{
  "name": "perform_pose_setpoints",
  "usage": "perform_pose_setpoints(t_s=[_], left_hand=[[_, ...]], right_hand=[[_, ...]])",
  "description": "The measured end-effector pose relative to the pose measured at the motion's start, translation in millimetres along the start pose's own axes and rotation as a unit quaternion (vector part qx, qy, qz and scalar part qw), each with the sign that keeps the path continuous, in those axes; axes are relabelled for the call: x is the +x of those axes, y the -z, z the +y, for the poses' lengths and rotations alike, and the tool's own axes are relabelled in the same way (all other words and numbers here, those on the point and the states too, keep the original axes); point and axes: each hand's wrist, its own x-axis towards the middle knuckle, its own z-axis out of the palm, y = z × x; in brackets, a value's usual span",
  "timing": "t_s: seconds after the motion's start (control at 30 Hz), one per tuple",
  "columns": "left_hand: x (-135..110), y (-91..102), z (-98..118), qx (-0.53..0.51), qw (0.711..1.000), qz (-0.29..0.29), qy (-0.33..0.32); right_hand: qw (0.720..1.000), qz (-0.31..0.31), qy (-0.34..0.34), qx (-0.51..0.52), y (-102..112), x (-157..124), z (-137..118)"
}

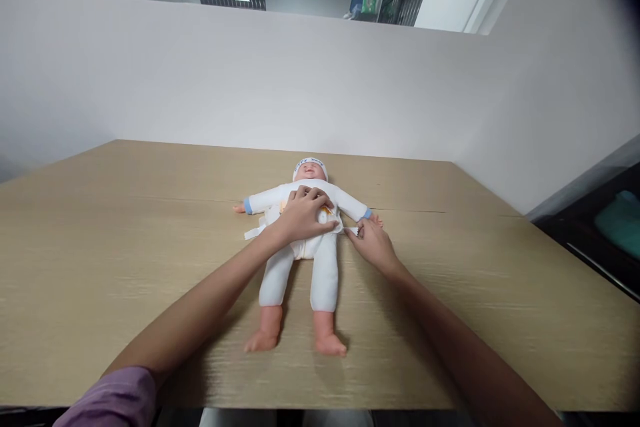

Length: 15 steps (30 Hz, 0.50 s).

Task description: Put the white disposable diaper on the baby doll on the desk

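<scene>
A baby doll (324, 277) in a white outfit with blue cuffs and a white headband lies on its back, its feet towards me. Around its hips is a white diaper (304, 250) with orange and yellow print. My left hand (307, 213) rests on the diaper's front over the doll's belly, fingers spread and partly covering the print. At the doll's hip on the right, my right hand (370, 240) pinches a white diaper tab (351, 231) that is pulled out sideways. Another diaper tab (255, 232) sticks out loose on the left side.
The doll lies on a wide wooden table (150, 267). A pale partition wall (280, 80) stands behind the table and runs along the right. A black object with a teal patch (620, 220) is at the right edge.
</scene>
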Motion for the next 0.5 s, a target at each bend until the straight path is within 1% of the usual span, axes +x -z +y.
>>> perform_pose_setpoints(t_s=[0.17,0.27,0.37,0.5], left_hand=[[0,4.3,2,0.009,1.0,-0.018,0.022],[1,4.0,2,0.013,0.999,-0.031,0.029],[2,0.7,1,0.009,0.999,-0.024,0.027],[1,-4.4,-2,0.002,1.0,0.001,0.021]], right_hand=[[0.991,-0.067,0.031,0.112,27,10,-3],[0.978,-0.079,0.052,0.185,37,20,-19],[0.97,-0.081,0.069,0.22,31,32,-44],[0.971,-0.075,0.084,0.211,12,44,-72]])
